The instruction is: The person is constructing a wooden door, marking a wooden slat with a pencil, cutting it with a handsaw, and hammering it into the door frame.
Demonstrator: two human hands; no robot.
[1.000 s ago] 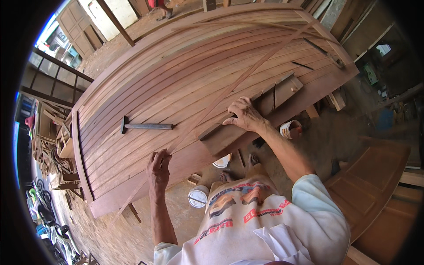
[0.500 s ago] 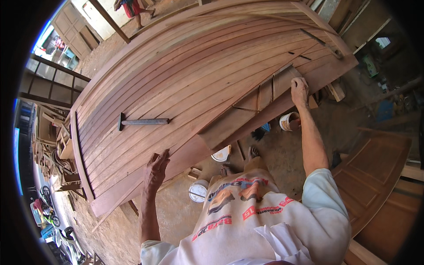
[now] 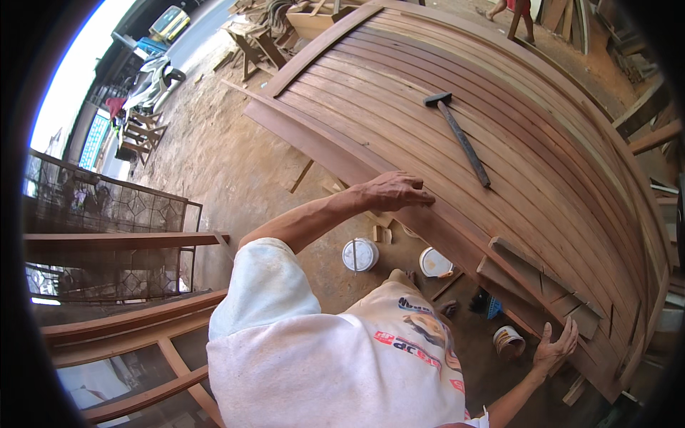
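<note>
Left hand (image 3: 391, 192), fingers flat, presses the curved plank panel (image 3: 542, 164) at centre; right hand (image 3: 555, 347), fingers spread, touches its lower-right edge. Hammer (image 3: 460, 139) lies above; tins (image 3: 360, 255) stand below.

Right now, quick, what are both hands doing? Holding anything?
Left hand: flat, palm down on the edge of the curved wooden hull, holding nothing.
Right hand: open, fingers spread, against the hull's lower edge, gripping nothing.

A: Any packages down there?

B: Three round tubs on the floor: a white lidded tub (image 3: 359, 255), an open white tub (image 3: 435, 262) beside it, and a small tub (image 3: 509, 340) further right.

A: Signs?

B: A blue-green panel (image 3: 93, 140) stands far left.
</note>
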